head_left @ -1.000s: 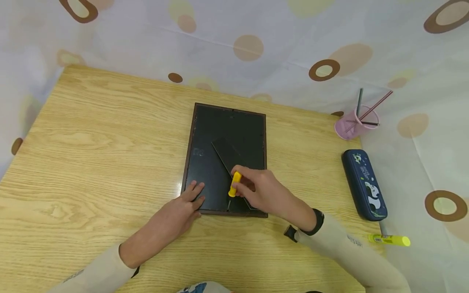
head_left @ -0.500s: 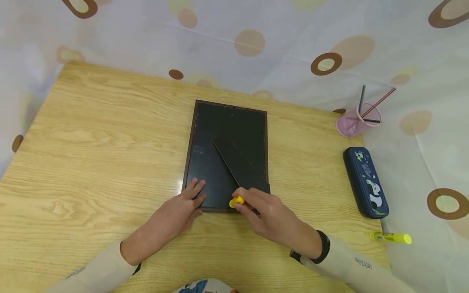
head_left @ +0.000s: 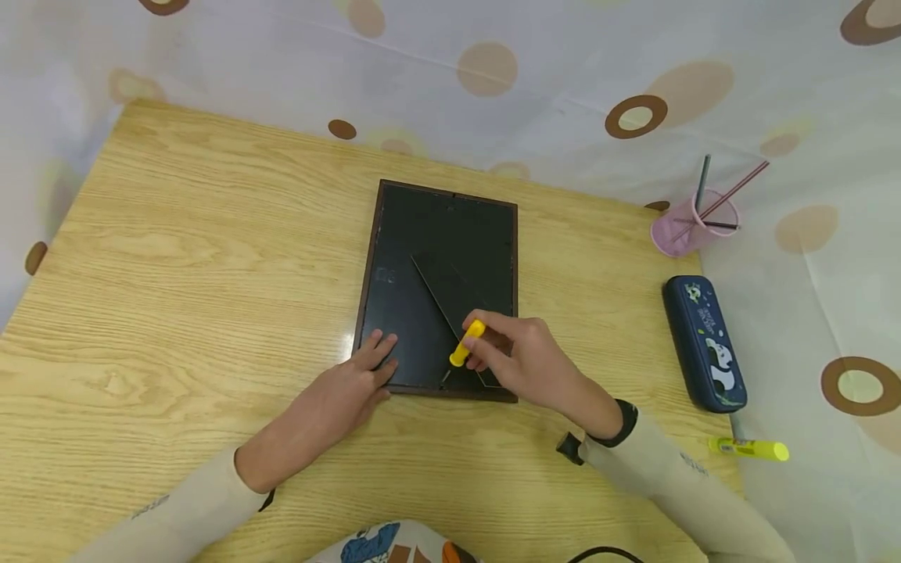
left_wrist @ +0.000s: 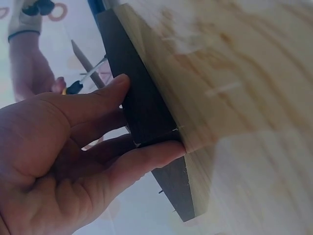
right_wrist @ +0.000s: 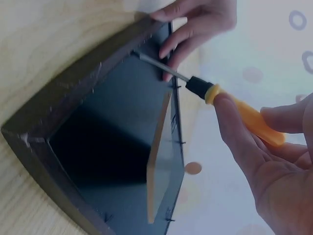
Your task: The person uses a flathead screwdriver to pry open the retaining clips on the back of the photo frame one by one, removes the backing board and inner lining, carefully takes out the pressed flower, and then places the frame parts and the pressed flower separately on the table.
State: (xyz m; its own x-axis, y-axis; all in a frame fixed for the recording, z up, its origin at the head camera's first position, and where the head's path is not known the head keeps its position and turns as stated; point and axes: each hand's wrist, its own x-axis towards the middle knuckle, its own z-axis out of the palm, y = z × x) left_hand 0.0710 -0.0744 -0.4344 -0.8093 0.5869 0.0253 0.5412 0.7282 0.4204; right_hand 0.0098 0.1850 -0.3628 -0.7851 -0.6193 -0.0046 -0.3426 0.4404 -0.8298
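A dark picture frame (head_left: 394, 234) lies back side up on the wooden table, its black easel stand (right_wrist: 159, 161) tilted up from the backing. Thumb and fingers of my left hand (head_left: 345, 399) grip its near left corner; in the left wrist view, the thumb (left_wrist: 120, 88) touches one outer edge and another finger the adjoining one. My right hand (head_left: 531, 360) pinches the yellow handle of a screwdriver (head_left: 467, 342) between thumb and fingers. In the right wrist view, the screwdriver's metal shaft (right_wrist: 161, 66) slants down to the frame's inner edge, by a small tab (right_wrist: 134, 52).
Toward the table's right edge are a pink cup (head_left: 676, 231) with several pencils, a dark blue pencil case (head_left: 704, 344) and a yellow tube (head_left: 749, 448). A patterned curtain (head_left: 422, 70) hangs behind the table. A cable (head_left: 605, 550) shows at the bottom.
Half a second ago, the right hand had dropped nearer the frame's front edge with the screwdriver handle tipped low. The handle stands raised again now. The left hand stays on the corner.
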